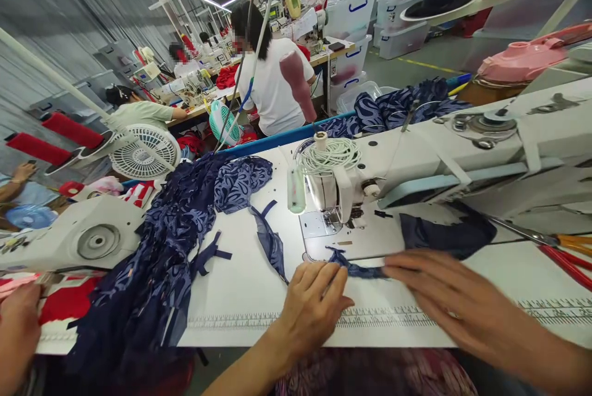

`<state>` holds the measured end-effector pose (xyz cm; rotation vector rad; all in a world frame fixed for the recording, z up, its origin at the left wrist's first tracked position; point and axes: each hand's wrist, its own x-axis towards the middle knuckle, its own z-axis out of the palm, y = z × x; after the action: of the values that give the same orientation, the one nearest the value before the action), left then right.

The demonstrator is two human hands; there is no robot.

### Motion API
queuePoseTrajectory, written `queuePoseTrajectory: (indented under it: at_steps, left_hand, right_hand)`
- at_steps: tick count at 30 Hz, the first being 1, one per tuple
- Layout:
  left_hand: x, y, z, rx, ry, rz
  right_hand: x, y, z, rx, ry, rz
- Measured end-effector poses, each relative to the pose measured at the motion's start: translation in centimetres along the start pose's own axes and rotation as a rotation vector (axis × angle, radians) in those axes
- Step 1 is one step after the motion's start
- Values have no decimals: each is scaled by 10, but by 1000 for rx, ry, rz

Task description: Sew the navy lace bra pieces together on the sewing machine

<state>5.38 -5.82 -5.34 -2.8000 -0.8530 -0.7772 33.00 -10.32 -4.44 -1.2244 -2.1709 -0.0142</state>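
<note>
My left hand (pixel 314 303) is closed at the front of the sewing machine, its fingers curled over the left end of a small navy fabric piece (pixel 365 270). My right hand (pixel 453 297), slightly blurred, lies with fingers stretched out and their tips touching that piece's right end. A sheer navy strip (pixel 271 245) runs down to my left fingertips; whether it joins the piece is hidden. Just behind both hands are the presser foot and needle plate of the white sewing machine (pixel 333 220). A flat navy panel (pixel 444 232) lies under the machine arm.
Navy patterned fabric (pixel 171 229) is heaped at left, hanging over the edge. Orange-handled scissors (pixel 555 240) lie at right. A printed ruler (pixel 393 317) follows the front edge. A co-worker's hand (pixel 18 322) works red fabric at far left. Other people sit beyond.
</note>
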Motion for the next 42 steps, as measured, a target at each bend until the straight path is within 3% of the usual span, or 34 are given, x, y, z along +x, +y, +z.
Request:
queuePoseTrajectory:
  at_steps: [3, 4, 8, 13, 23, 30, 34, 42]
  left_hand:
    - [2, 10, 13, 23, -38, -28]
    - [0, 14, 15, 28, -52, -25]
    - [-12, 25, 18, 54, -59, -37]
    - [-14, 29, 18, 61, -68, -10]
    - [-11, 27, 17, 34, -89, 4]
    - [-11, 30, 12, 72, -128, -48]
    - [-9, 32, 10, 101, -149, -51]
    - [-5, 23, 11, 8, -168, -112]
  right_hand:
    - [17, -21, 22, 81, -130, -114]
    - [19, -24, 28, 82, -146, -91]
    - [23, -22, 40, 53, -118, 176]
    - [46, -23, 45, 229, -292, 334]
    - [57, -28, 58, 278, -264, 249]
    - [62, -8, 67, 228, -85, 213]
    - [45, -11, 54, 172, -10, 218]
    - [14, -24, 52, -119, -92, -30]
